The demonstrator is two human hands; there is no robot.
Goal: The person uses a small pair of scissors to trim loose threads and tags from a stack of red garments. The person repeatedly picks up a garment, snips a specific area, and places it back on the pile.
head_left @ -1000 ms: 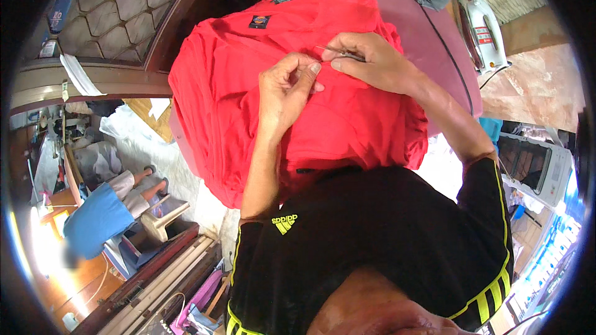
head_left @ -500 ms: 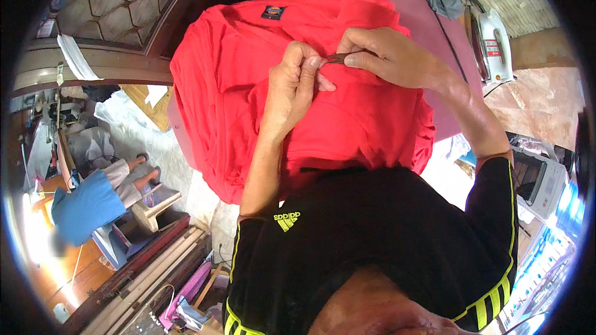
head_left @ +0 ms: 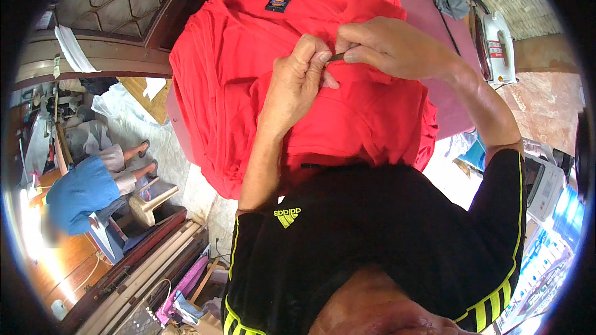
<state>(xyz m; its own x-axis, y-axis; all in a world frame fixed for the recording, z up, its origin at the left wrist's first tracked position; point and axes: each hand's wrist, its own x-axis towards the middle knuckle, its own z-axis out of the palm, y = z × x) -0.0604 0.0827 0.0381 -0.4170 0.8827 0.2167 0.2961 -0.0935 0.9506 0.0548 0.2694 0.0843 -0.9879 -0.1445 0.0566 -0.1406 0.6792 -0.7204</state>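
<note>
Red shirts lie spread in a loose pile in front of me, with dark neck labels at the far end. My left hand is closed, its thumb and finger pinching a bit of the red fabric. Just to its right, my right hand is closed around small dark thread snips. Only a short piece of the snips shows, pointing at the left fingertips. Whether the blades touch the cloth is hidden by my fingers.
The shirts rest on a pink padded surface crossed by a dark cord. A white iron and a crumpled grey cloth sit at its far right. At the left, a person in blue is near a stool.
My right hand has turned and drawn closer to the left fingertips, covering more of the snips. The left hand keeps its pinch on the fabric.
</note>
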